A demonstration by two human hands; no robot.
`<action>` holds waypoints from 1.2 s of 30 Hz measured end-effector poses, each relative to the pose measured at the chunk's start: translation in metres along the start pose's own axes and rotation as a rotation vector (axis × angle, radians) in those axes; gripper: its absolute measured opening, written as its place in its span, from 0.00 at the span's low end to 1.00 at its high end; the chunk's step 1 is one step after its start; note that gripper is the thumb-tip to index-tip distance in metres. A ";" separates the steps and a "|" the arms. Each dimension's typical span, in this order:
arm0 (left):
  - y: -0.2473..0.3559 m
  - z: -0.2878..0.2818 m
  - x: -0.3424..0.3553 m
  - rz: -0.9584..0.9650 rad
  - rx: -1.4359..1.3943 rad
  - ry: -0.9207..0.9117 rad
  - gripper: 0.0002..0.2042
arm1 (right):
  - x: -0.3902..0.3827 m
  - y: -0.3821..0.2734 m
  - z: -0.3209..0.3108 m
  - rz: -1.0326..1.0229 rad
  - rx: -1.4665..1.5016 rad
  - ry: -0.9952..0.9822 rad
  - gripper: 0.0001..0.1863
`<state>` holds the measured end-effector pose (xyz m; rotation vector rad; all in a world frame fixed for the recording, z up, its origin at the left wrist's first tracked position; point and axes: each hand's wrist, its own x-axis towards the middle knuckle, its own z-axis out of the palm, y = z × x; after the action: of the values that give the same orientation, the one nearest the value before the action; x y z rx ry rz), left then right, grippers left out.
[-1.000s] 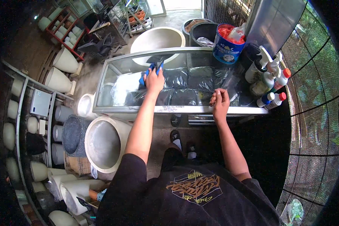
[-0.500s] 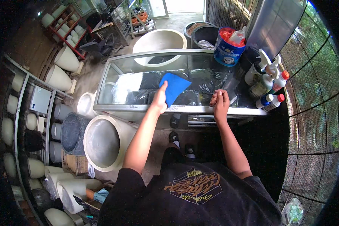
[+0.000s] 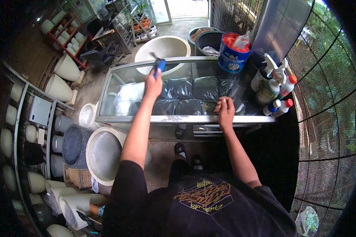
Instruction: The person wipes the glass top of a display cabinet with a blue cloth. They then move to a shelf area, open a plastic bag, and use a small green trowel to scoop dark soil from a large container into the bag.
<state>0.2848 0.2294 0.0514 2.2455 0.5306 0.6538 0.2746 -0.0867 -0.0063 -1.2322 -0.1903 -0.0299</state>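
Observation:
My left hand point(image 3: 153, 85) grips a blue cloth point(image 3: 160, 68) over the far side of a glass-topped case point(image 3: 174, 118); something dark beside the cloth is too blurred to make out. Black plastic-wrapped packs point(image 3: 205, 87) and a pale bundle point(image 3: 128, 94) lie under the glass. My right hand point(image 3: 225, 110) rests by the front edge on the right, fingers curled, with nothing visible in them. On the case's right end stand a blue bucket with red contents point(image 3: 231, 55), several spray bottles point(image 3: 265, 81) and smaller capped bottles point(image 3: 281, 110).
A large cream basin point(image 3: 162, 43) and dark tubs point(image 3: 205, 41) sit behind the case. Cream and grey planters point(image 3: 103, 154) crowd the left, with a metal rack point(image 3: 25, 83) and red shelving point(image 3: 67, 35). Mesh netting point(image 3: 328, 130) runs along the right.
My left hand pulled the blue cloth toward the near edge half a second ago and is now back toward the far side. My right hand stays near the front edge.

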 end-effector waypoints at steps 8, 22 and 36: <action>-0.009 0.054 -0.031 0.237 0.323 -0.257 0.27 | 0.001 -0.005 0.003 0.025 -0.015 0.030 0.11; 0.102 -0.016 -0.047 0.000 -0.040 -0.716 0.32 | 0.003 -0.028 -0.028 0.277 0.321 -0.058 0.28; 0.175 0.010 -0.253 1.070 -0.078 -0.971 0.25 | -0.183 -0.055 -0.130 0.919 0.477 -0.698 0.36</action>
<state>0.1223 -0.0272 0.1005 2.3023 -1.1939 -0.0320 0.1042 -0.2415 -0.0258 -0.7166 -0.2009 1.1880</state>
